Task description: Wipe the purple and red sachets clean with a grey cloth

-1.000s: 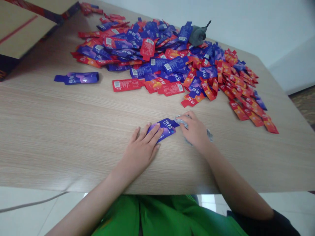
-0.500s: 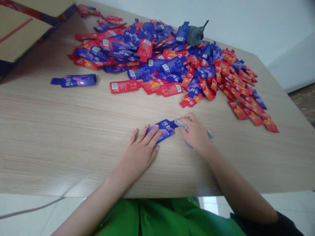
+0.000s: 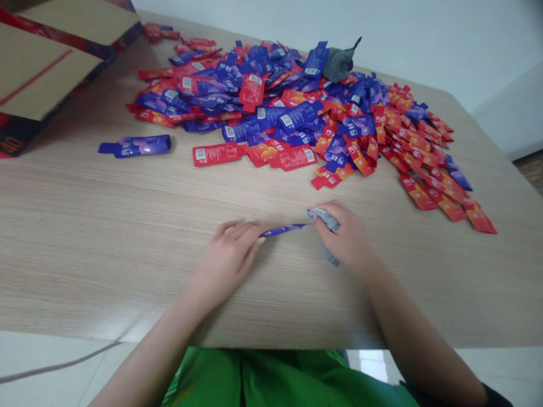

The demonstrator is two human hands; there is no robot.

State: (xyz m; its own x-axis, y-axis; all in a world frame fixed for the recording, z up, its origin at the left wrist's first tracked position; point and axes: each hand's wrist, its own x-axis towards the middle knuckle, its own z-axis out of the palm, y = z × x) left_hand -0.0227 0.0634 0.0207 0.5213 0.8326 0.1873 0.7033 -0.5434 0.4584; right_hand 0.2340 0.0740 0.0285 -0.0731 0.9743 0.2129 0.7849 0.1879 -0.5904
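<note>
Between my hands a blue-purple sachet (image 3: pixel 282 230) is turned nearly edge-on, just above the wooden table. My left hand (image 3: pixel 233 249) pinches its wide end between thumb and fingers. My right hand (image 3: pixel 345 234) is closed around a crumpled grey cloth (image 3: pixel 327 219), part of which hangs below the fingers. The sachet's narrow neck reaches the cloth at my right fingertips; whether the fingers grip the neck itself is hidden.
A large pile of red and blue sachets (image 3: pixel 254 107) covers the table's far side. On it sits a dark grey cloth bundle (image 3: pixel 338 64). One blue sachet (image 3: pixel 142 146) lies apart at left. An open cardboard box (image 3: pixel 46 73) stands at the far left.
The sachet, flat under my left palm before, has been lifted and tipped onto its edge. My left fingers have curled around its end. The view has shifted slightly.
</note>
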